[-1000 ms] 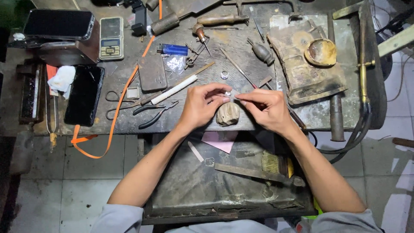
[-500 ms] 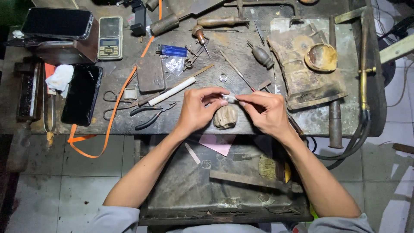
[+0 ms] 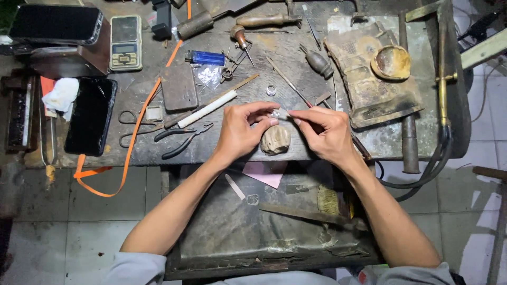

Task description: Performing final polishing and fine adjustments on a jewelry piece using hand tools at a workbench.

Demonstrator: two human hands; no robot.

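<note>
Clutter on a worn, dark tabletop [image 3: 296, 58]

A black phone [image 3: 91, 116] lies at the left beside a white cloth [image 3: 62, 96], with a small digital scale [image 3: 125, 42] above; an orange strap [image 3: 134, 134] trails off the edge, pliers [image 3: 185, 140] sit near scissors [image 3: 132, 126], a blue lighter [image 3: 206, 57] lies further back, and a round dish [image 3: 391, 62] rests on a stained pad [image 3: 364, 89] at the right

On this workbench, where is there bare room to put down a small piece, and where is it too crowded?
Bare room: the bench strip between the pliers and the left hand, and the patch between the small ring and the dark bulb-handled tool. The lower tray is mostly open below the pink paper. Crowded: the top edge around the scale, blue lighter and wooden-handled tools.
</note>
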